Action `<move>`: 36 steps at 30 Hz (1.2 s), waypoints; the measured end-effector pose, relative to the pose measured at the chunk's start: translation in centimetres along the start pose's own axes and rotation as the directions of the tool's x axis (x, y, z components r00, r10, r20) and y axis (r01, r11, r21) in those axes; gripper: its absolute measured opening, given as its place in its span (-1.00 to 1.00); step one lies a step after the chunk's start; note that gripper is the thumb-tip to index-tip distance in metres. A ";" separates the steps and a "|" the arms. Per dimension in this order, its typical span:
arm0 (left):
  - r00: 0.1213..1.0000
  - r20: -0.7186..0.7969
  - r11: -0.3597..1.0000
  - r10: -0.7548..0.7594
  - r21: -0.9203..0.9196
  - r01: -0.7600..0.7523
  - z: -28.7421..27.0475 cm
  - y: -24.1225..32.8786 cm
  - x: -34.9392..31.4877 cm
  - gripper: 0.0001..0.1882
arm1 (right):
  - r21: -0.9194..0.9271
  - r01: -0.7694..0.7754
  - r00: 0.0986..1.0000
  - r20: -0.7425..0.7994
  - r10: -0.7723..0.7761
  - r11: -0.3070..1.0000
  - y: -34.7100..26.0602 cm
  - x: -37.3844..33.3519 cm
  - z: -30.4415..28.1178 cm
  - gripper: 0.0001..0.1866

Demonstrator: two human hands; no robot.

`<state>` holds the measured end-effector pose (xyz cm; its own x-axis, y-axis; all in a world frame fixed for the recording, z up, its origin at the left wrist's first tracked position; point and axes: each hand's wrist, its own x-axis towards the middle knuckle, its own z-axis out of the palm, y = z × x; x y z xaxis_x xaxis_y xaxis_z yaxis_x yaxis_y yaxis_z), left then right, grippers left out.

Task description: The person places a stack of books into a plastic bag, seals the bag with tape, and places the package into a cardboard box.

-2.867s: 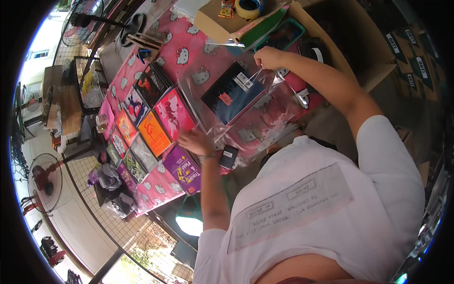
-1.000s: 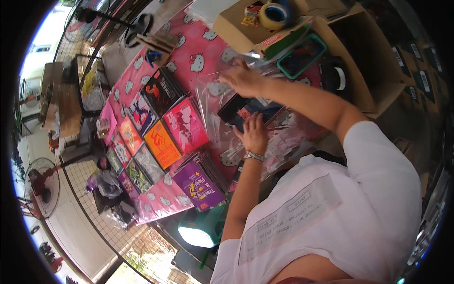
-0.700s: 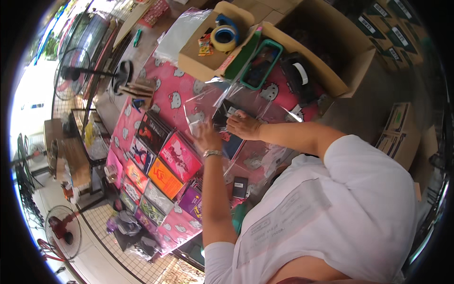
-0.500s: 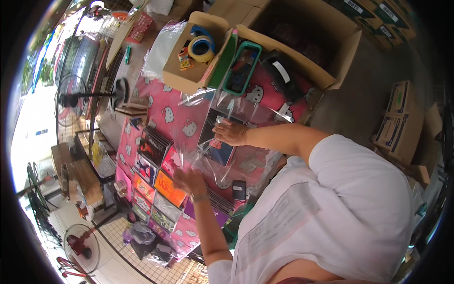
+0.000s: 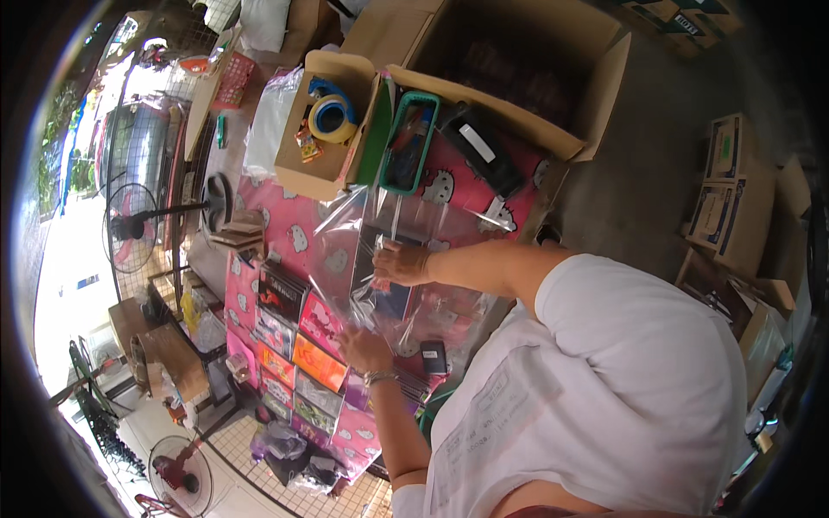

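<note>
A dark flat notebook (image 5: pixel 393 298) lies on the table under a loose sheet of clear plastic film (image 5: pixel 337 233). Over the notebook, my right hand (image 5: pixel 401 263) has its fingers curled on a crumpled bit of the film. My left hand (image 5: pixel 367 352) is at the film's near-left edge, its fingers bent together on it; the fingertips are partly hidden. Just left of that hand are stacks of notebooks with bright covers, among them a pink one (image 5: pixel 321 324) and an orange one (image 5: pixel 319 363). A small dark box (image 5: pixel 433 356) stands beside my left wrist.
The table wears a pink cat-print cloth (image 5: pixel 298 237). Beyond the film stand an open carton with tape rolls (image 5: pixel 332 121), a green basket of tools (image 5: pixel 408 142), a black tape dispenser (image 5: pixel 479 147) and a large open box (image 5: pixel 596 129). A fan (image 5: pixel 129 226) is at the left.
My left hand has come from above the notebook stacks to the film's edge. My right hand stays over the notebook, its fingers now more curled. The whole view has shifted slightly.
</note>
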<state>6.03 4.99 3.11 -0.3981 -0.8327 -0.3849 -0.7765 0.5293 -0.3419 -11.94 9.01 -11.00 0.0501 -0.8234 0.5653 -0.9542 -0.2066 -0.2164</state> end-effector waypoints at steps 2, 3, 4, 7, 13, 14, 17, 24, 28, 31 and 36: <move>0.943 -0.292 0.981 0.159 -0.056 -0.183 -0.7 3.2 0.1 -0.43 | 0.049 -0.005 1.000 0.023 0.004 0.999 0.2 0.0 0.3 -0.86; 0.888 -0.398 0.955 0.231 -0.082 -0.286 -1.0 4.8 1.3 -0.35 | 0.028 0.001 1.000 0.025 -0.001 1.000 0.3 -0.2 0.3 -0.85; 0.909 -0.366 0.966 0.198 -0.087 -0.245 0.2 5.6 2.6 -0.30 | 0.017 0.017 1.000 0.019 -0.017 1.000 -0.3 0.2 0.0 -0.85; 0.932 -0.354 0.958 0.079 -0.231 -0.169 5.6 4.6 6.3 -0.28 | 0.115 -0.062 0.984 0.173 0.041 0.991 -1.1 1.4 -1.6 -0.80; 0.927 -0.374 0.930 0.010 -0.338 -0.146 5.7 5.3 7.6 -0.69 | 0.050 0.035 0.976 0.215 -0.045 0.998 -3.0 -5.1 -5.3 -0.52; 0.962 -0.266 0.934 0.056 -0.325 -0.145 5.2 5.4 7.4 -0.73 | 0.094 0.048 0.956 0.284 -0.073 0.994 -3.2 -5.1 -5.1 -0.43; 0.938 -0.334 0.913 0.093 -0.347 -0.214 5.5 5.5 6.7 -0.79 | 0.071 0.062 0.860 0.503 -0.090 0.996 -3.8 -3.0 -4.7 -0.30; 0.903 -0.414 0.895 0.117 -0.350 -0.277 6.1 6.2 5.8 -0.79 | 0.020 -0.026 0.787 0.616 0.008 0.999 -4.2 -0.4 -6.2 -0.31; 0.962 -0.269 0.939 0.056 -0.312 -0.142 7.7 6.7 5.0 -0.63 | 0.270 -0.303 0.945 0.209 0.252 0.914 1.8 -1.8 -12.5 -0.47; 0.976 -0.204 0.964 0.075 -0.236 -0.124 9.4 6.8 5.3 -0.53 | 0.347 -0.680 0.634 -0.164 0.755 0.646 7.4 -7.2 -18.9 -0.64; 0.989 -0.107 0.955 0.103 -0.268 -0.129 7.3 8.3 4.9 -0.42 | 0.222 -0.933 0.316 0.141 0.938 0.282 11.0 -15.2 -19.2 -0.76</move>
<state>1.17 6.52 -7.86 -0.5264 -0.7861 -0.3239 -0.8209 0.5691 -0.0469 -28.85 29.43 -6.72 -0.8378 -0.5288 -0.1362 -0.2498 0.5929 -0.7656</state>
